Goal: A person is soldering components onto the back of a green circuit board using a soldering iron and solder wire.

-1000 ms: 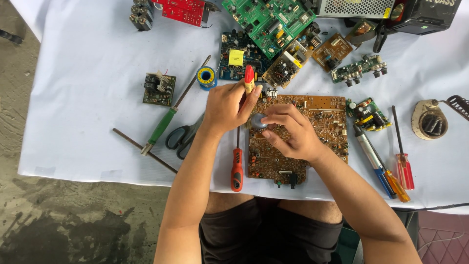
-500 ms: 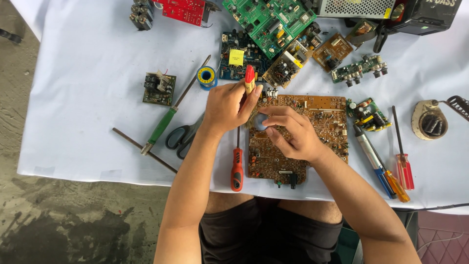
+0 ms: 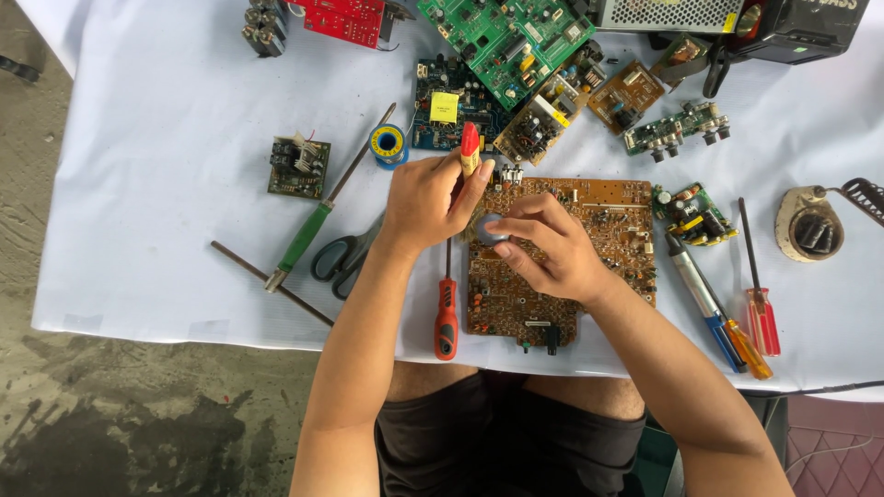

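Brown circuit board (image 3: 589,262) flat on the white desk (image 3: 157,230), both hands over its upper left part.
Right hand (image 3: 548,248) rests on it, fingers pinched on a small grey round part (image 3: 491,225); left hand (image 3: 428,198) fingers are clamped around a red-and-yellow tool (image 3: 469,149). Beyond lie smaller boards.

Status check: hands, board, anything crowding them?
Left hand grips red-handled tool. Right hand pinches small round part over brown circuit board. Red screwdriver beside board.

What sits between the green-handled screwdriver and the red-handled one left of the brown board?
Black-handled scissors and the person's left forearm lie between green-handled screwdriver and red-handled screwdriver, head view.
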